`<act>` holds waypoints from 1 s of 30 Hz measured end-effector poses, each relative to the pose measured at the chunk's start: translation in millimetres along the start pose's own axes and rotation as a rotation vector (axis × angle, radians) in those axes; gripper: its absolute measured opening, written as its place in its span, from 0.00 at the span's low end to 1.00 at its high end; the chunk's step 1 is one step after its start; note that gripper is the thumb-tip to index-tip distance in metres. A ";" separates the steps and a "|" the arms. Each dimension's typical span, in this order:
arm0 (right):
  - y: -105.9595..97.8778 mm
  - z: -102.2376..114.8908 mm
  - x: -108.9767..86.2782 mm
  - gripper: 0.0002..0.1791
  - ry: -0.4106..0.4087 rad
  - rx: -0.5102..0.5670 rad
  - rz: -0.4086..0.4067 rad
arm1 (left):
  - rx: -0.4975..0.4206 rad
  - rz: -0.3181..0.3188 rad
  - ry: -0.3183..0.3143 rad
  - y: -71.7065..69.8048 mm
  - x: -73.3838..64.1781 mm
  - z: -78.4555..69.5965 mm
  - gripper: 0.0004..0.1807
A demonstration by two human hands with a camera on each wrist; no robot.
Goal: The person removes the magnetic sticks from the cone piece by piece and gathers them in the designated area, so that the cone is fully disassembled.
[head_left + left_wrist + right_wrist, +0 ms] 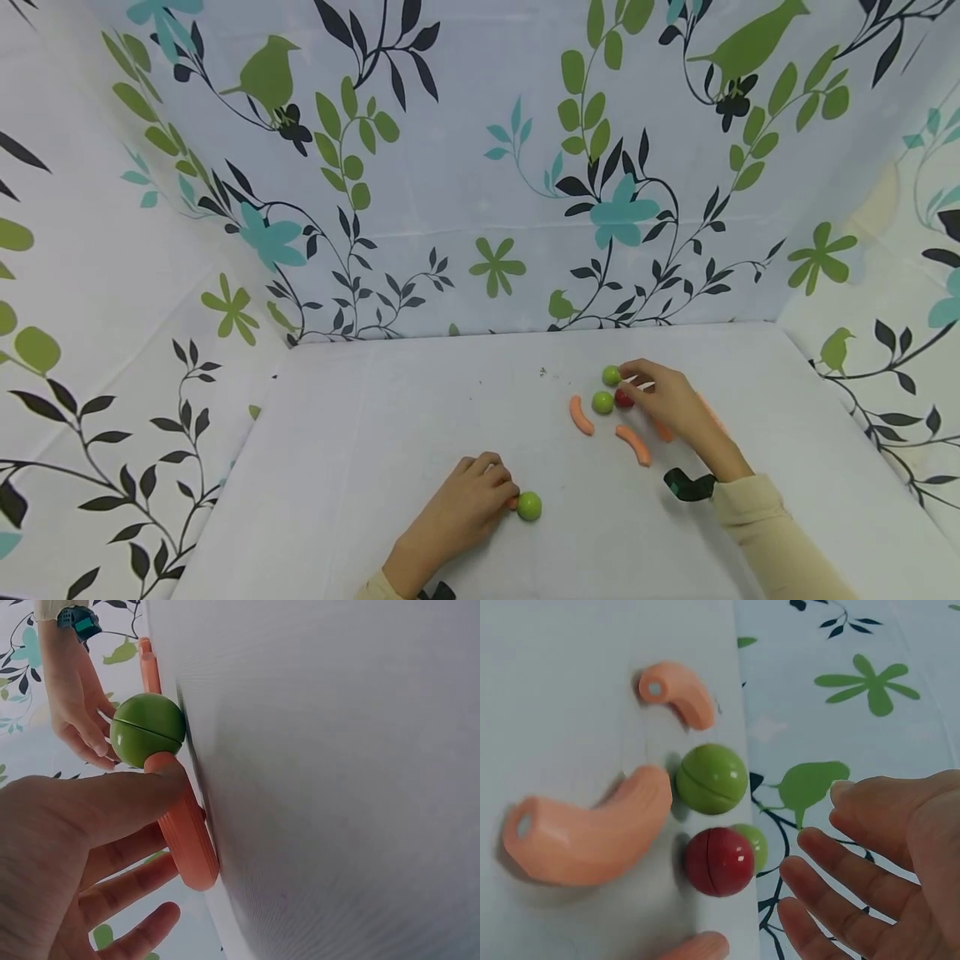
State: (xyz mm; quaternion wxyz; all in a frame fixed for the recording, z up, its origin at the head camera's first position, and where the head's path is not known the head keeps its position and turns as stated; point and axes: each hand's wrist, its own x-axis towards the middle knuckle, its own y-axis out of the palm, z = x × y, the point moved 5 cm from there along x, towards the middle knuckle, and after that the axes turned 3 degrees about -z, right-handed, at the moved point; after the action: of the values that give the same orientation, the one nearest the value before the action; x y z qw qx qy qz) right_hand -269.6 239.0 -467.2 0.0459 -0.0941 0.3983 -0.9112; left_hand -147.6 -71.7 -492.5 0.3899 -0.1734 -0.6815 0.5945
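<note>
My left hand [468,504] pinches an orange sausage-shaped piece [187,840] between thumb and fingers, low over the white table. One end of that piece meets a green ball [529,506] with a seam round it. Farther back, my right hand [663,400] hovers over a red ball [720,862] with its fingers spread and nothing between them. Beside the red ball sit two more green balls, a nearer one [602,402] and a farther one [611,376]. In the right wrist view the fingertips [799,870] are apart from the balls.
Several more orange curved pieces lie round the right hand, one to the left [581,416], one in front [633,446] and others partly under the hand and forearm. A white cloth covers the table [360,433]. Leaf-and-bird patterned fabric [465,167] hangs behind and at both sides.
</note>
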 end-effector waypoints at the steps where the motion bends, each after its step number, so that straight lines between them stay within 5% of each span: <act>1: 0.0 3.0 -3.3 0.19 -0.004 0.000 -0.011 | -0.001 0.004 -0.001 -0.2 0.3 -0.2 0.06; 6: 2.6 13.8 -23.1 0.17 -0.020 0.013 -0.038 | -0.031 0.026 -0.014 0.7 2.5 0.3 0.07; 15: 26.5 25.4 -53.3 0.15 -0.105 0.208 0.022 | -0.185 0.064 -0.051 8.6 7.0 4.1 0.08; 30: 91.4 42.0 -75.1 0.19 -0.273 0.335 0.343 | -0.257 0.102 -0.071 17.2 10.9 3.2 0.09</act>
State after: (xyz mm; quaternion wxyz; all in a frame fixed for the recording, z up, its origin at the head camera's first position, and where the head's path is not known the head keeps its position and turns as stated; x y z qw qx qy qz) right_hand -186.6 158.8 -516.6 0.2675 -0.1383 0.2421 -0.9223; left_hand -160.7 -62.2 -505.2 0.3095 -0.2353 -0.7556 0.5271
